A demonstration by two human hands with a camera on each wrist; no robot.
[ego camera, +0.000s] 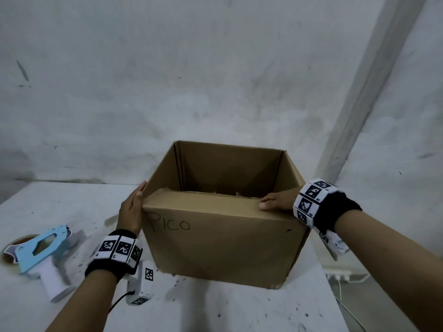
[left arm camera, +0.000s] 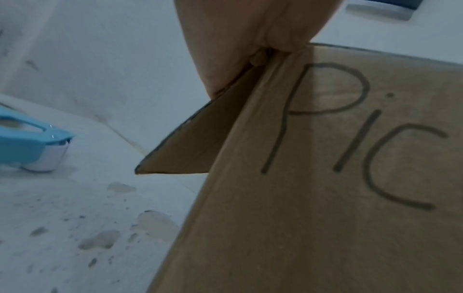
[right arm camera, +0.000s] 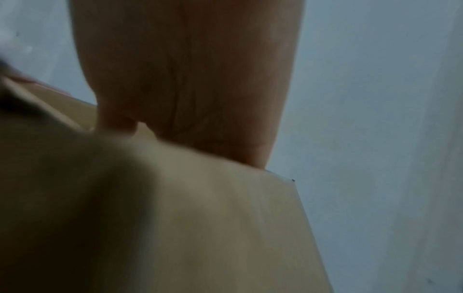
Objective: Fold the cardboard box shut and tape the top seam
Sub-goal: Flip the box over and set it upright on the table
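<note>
L→R: my left hand (ego camera: 130, 208), fingers straight, flat vs the left wall of the brown cardboard box marked "Pico" (ego camera: 223, 240); box mid-table, top open, near flap half-folded in; my right hand (ego camera: 275, 201), fingers curled over that flap's right corner; best press both ends evenly, I judge.

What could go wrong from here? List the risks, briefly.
1. Only the near flap is partly folded over; the cardboard box is otherwise open, so it may spring up if the left hand or right hand lets go.
2. The tape dispenser lies off to the left, so fetching it probably frees a hand.
</note>
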